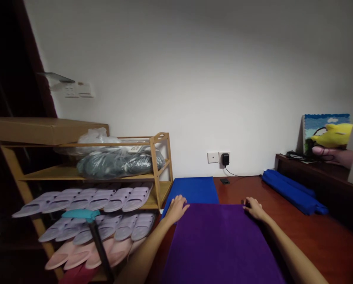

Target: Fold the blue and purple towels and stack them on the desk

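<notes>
A purple mat (220,244) lies on the reddish wooden floor (306,232) in front of me. My left hand (178,207) rests on its far left corner, fingers curled over the edge. At the far right corner, my right hand (253,208) grips the edge in the same way. Just beyond the purple mat a blue mat (192,190) lies flat, reaching toward the wall.
A bamboo shoe rack (160,169) with several lilac and pink slippers (105,201) stands at the left. A rolled blue mat (291,191) lies at the right by a dark low cabinet (315,177). Another person's hand (333,154) holds a yellow object (333,135). A charger (225,159) is plugged into the wall.
</notes>
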